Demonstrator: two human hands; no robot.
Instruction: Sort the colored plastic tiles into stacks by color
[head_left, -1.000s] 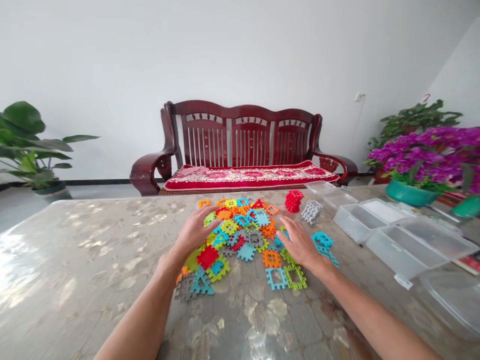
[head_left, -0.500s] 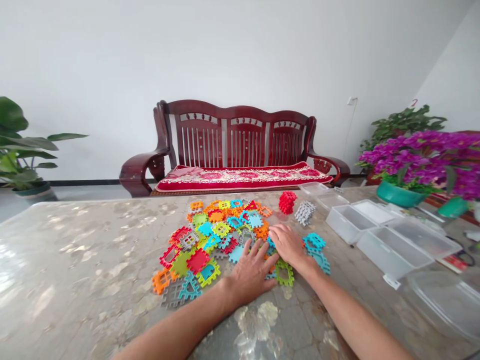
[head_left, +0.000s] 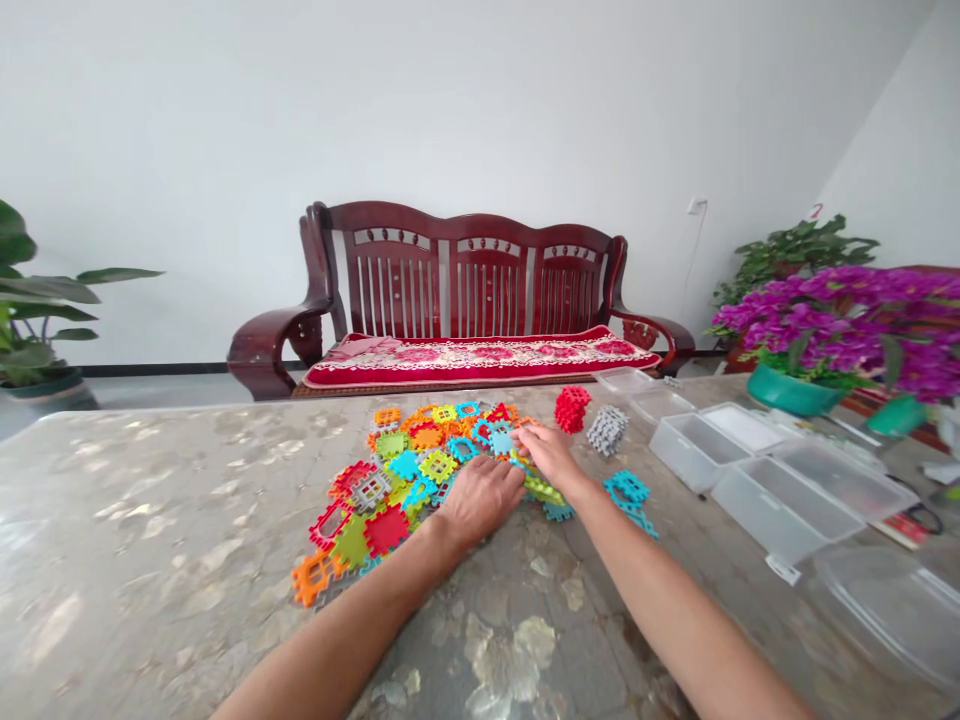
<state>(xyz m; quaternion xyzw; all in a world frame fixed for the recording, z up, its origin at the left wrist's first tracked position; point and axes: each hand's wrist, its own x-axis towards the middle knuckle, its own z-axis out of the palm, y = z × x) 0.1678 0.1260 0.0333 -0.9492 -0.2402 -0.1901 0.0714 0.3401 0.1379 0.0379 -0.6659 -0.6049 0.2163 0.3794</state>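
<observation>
Plastic tiles (head_left: 409, 468) lie mostly loose; red stack (head_left: 571, 408) and grey stack (head_left: 606, 429) stand built. My left hand (head_left: 480, 497) rests flat on them; right hand (head_left: 549, 453), grip I cannot tell.

A small red mark (head_left: 816, 211) shaped like the numeral 2 stands on the white wall (head_left: 892, 140) at right, above the green leafy potted plant (head_left: 795, 250). A red-printed flat item (head_left: 900, 528) at the right edge of the marbled surface (head_left: 150, 520) is too blurred to read. The coloured plastic interlocking tiles (head_left: 420, 465) show no legible print.
</observation>
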